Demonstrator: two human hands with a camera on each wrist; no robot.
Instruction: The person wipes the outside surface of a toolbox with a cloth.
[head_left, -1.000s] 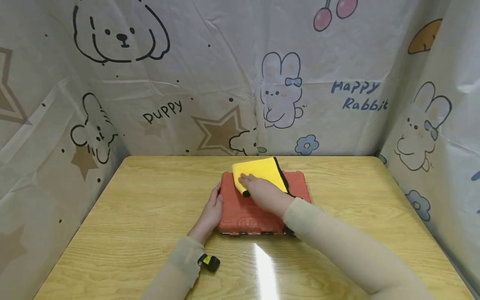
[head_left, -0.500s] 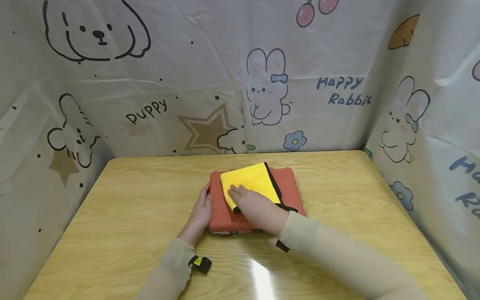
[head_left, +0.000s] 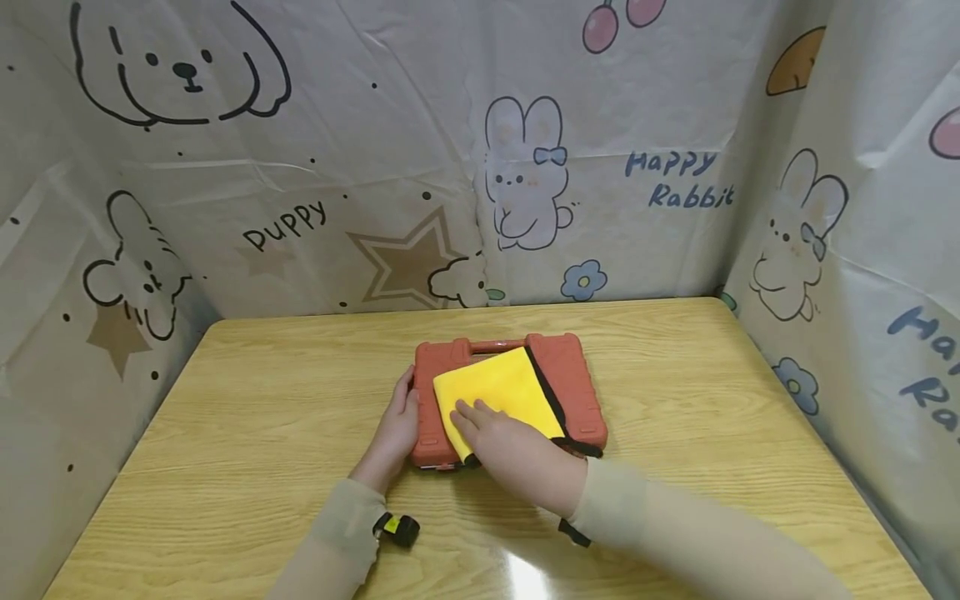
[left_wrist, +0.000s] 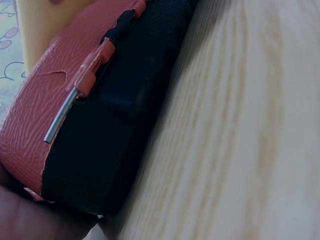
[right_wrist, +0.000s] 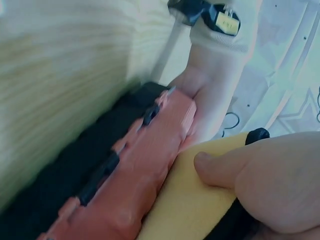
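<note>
A red plastic carrying case (head_left: 577, 383) with a black lower half (left_wrist: 115, 100) lies flat on the wooden table. Its handle (head_left: 498, 346) is on the far side. A metal hinge pin (left_wrist: 61, 116) shows along the near edge. On the lid lies a folded yellow cloth (head_left: 487, 379) with black edging. My right hand (head_left: 513, 454) lies on the cloth with straight fingers, its thumb (right_wrist: 217, 167) touching the cloth near the case's front edge. Against the case's left side rests my left hand (head_left: 393, 433), fingers extended along it. The case hides part of those fingers.
Wood-grain table (head_left: 285, 417) surrounds the case on all sides. A printed curtain (head_left: 420, 125) with cartoon animals hangs behind and at both sides. A small black camera (head_left: 401, 530) is strapped to the left wrist.
My right hand has slid the cloth across the lid toward the near edge, uncovering the handle. My left hand stays at the case's left side. The head view has shifted a little right.
</note>
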